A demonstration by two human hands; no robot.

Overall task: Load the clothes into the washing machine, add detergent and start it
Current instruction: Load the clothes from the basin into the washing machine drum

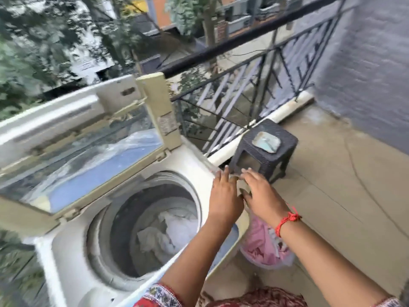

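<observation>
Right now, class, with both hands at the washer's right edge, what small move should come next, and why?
Probably reaching the right hand down into the pink laundry basket for another garment. The white top-loading washing machine has its lid up, only some white clothes lie in the drum, and pink clothes remain in the basket. What the left hand touches is blurred.

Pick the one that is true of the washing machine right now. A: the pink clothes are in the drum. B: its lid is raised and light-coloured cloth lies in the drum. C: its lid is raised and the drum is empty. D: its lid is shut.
B: the lid stands raised behind the round opening, and light-coloured cloth lies at the bottom of the drum of the washing machine.
</observation>
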